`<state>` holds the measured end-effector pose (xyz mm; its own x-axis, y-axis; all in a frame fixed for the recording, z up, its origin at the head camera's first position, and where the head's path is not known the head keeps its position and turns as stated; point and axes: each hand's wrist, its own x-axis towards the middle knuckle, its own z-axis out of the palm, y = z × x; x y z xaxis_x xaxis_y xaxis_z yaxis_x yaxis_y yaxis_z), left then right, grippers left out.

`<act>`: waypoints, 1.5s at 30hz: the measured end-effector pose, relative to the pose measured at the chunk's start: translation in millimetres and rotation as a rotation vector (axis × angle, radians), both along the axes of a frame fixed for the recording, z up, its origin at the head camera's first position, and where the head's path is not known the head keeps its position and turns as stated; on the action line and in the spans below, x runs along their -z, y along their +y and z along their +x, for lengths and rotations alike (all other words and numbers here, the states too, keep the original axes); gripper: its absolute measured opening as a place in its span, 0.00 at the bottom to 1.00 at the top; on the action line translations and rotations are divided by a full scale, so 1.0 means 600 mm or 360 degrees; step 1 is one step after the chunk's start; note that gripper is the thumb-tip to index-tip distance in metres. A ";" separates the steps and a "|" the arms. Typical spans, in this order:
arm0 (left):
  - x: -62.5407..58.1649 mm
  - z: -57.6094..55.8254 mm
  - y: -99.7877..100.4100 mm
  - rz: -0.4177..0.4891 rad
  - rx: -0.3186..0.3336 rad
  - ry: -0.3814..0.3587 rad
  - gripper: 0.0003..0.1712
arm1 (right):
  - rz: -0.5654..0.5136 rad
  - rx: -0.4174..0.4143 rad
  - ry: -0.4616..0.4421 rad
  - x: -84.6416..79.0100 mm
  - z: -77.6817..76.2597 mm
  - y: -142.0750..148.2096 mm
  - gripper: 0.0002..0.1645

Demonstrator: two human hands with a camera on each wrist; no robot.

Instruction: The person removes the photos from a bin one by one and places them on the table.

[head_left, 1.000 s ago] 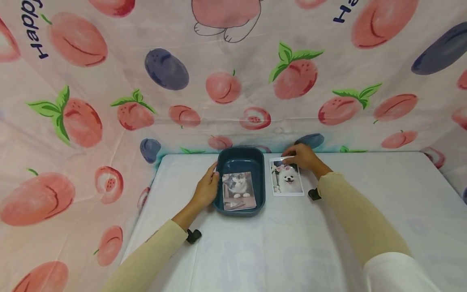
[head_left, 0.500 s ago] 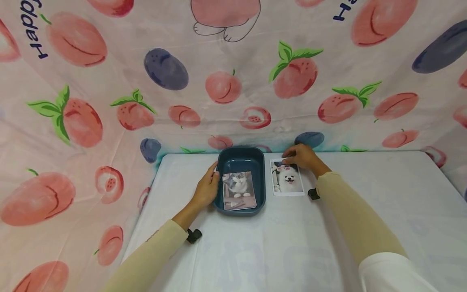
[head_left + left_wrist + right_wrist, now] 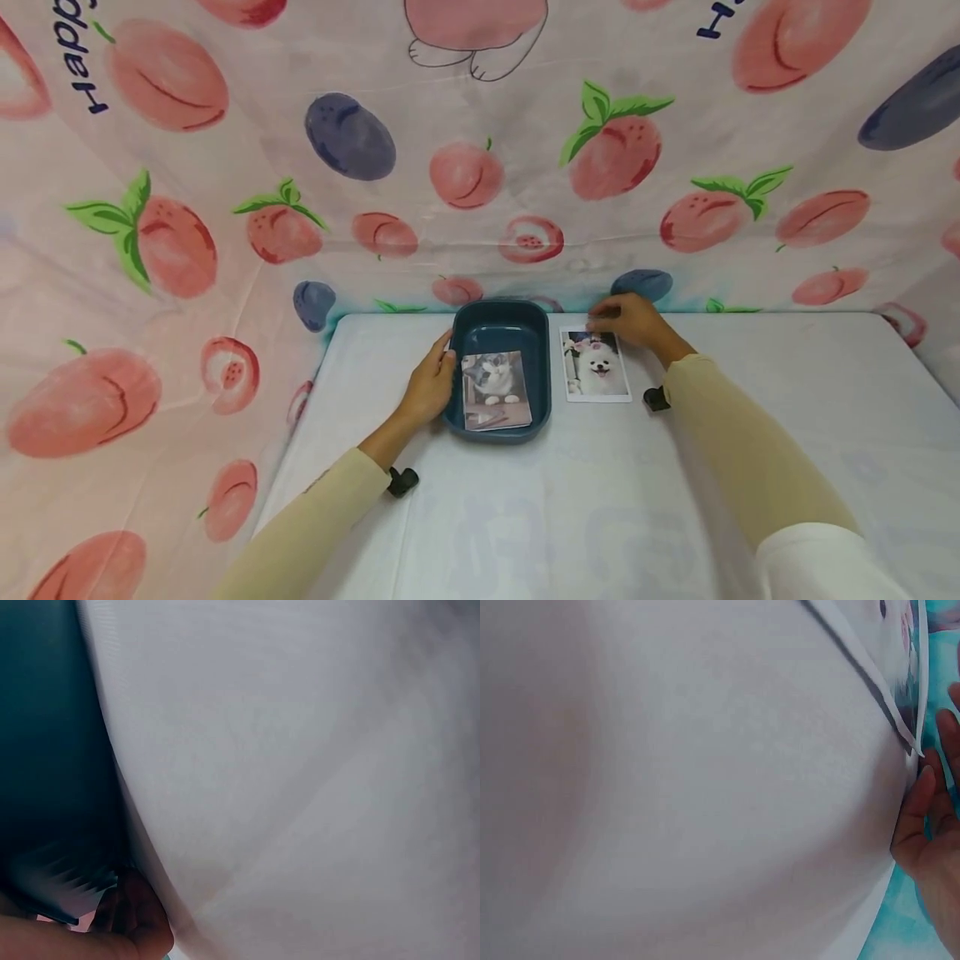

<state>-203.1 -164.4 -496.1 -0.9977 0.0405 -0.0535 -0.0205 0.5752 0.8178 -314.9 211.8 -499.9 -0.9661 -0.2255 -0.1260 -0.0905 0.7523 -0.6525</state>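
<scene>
My left hand [image 3: 431, 383] grips the left wall of a dark teal tray [image 3: 498, 315], its thumb over the rim. Inside that tray, toward the near end, lies a cat photo card [image 3: 495, 390] with more card edges showing under it. To the right of the tray is a white-bordered photo card of a fluffy white dog [image 3: 598, 367]. My right hand [image 3: 633, 321] pinches this card at its far edge, fingers bent. In the right wrist view, thumb and fingers meet the corner of the dog photo card [image 3: 855, 649]. The left wrist view catches curled fingers [image 3: 142, 915] beside the teal tray [image 3: 52, 735].
A white cloth [image 3: 570, 500] covers the table. Right behind the table's far edge hangs a pink curtain [image 3: 525, 167] printed with fruit, which also runs down the left side. A small black wrist camera [image 3: 402, 482] sits under the left wrist, another [image 3: 656, 398] under the right.
The head view has shifted slightly. Slightly more of the dog photo card's far edge shows beside my right fingers. My left hand keeps its grip on the tray, which stays put.
</scene>
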 end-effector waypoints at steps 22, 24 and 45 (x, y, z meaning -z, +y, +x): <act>0.002 -0.003 0.001 -0.0047 0.0010 -0.0009 0.30 | -0.0095 -0.0537 0.0181 -0.132 0.012 -0.117 0.29; 0.002 -0.003 0.001 -0.0049 0.0010 -0.0004 0.30 | -0.0075 -0.0613 0.0116 -0.144 0.013 -0.135 0.28; -0.004 -0.004 0.002 -0.0056 0.0027 -0.0029 0.29 | 0.0279 -0.0715 -0.0243 -0.111 0.017 -0.300 0.25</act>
<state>-205.7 -163.2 -493.6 -0.9958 0.0553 -0.0732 -0.0250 0.6041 0.7965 -305.0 31.9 -433.1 -0.7460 -0.5776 -0.3314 -0.3440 0.7604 -0.5509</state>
